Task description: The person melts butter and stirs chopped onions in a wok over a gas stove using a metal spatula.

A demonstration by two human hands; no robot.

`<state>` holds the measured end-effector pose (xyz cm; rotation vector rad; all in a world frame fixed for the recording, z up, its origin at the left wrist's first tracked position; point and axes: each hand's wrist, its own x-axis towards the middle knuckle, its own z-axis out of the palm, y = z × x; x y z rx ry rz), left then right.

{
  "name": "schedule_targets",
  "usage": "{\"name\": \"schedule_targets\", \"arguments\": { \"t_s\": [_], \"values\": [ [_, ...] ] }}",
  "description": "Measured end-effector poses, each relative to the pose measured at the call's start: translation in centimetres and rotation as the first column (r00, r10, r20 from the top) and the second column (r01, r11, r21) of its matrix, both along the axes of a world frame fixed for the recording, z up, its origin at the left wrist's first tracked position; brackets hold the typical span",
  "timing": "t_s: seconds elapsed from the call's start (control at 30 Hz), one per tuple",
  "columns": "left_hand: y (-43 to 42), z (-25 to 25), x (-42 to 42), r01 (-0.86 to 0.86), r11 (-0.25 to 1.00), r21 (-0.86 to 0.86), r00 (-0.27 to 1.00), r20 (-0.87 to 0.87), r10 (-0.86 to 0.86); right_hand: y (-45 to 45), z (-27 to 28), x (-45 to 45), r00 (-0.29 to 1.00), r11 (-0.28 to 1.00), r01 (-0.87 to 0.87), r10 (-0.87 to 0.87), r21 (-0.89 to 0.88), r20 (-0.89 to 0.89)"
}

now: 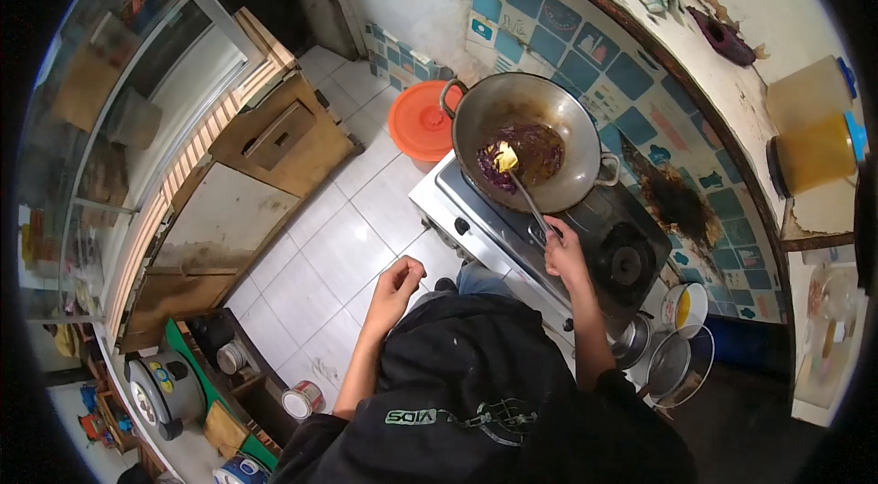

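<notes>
My right hand is wrapped round the handle of a metal spatula. The spatula's shiny head rests inside a wide two-handled wok, among purple sliced shallots or onions in brownish oil. The wok sits on the far burner of a gas stove. My left hand hangs in the air in front of my body, left of the stove, with its fingers curled in loosely and nothing visible in them.
An orange lidded bucket stands on the floor behind the stove's left. The near burner has nothing on it. Right of the stove are a sieve and a white bowl. A wooden cabinet lies left, with a tin can nearby.
</notes>
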<state>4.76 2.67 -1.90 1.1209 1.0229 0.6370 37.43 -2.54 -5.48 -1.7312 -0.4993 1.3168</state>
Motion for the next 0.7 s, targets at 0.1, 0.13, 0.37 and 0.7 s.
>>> {"name": "schedule_targets", "arguments": {
  "t_s": [0.1,0.13,0.37,0.7],
  "values": [
    [0.3,0.4,0.1,0.008,1.0,0.019,1.0,0.002,-0.008,-0.3,0.2,-0.4,0.91,0.993,-0.122,0.112,-0.002,0.399],
    [0.4,0.5,0.1,0.008,1.0,0.029,1.0,0.002,-0.008,-0.3,0.7,-0.8,0.825,0.987,-0.161,0.143,-0.015,0.547],
    [0.6,2.7,0.5,0.005,0.996,0.088,1.0,-0.001,-0.005,-1.4,2.6,-1.3,0.817,0.99,-0.143,0.126,-0.013,0.563],
    [0.2,2.6,1.1,0.045,0.997,0.07,0.999,0.003,-0.045,-0.5,1.3,2.2,0.563,0.929,-0.335,0.329,-0.155,0.758]
  ]
}}
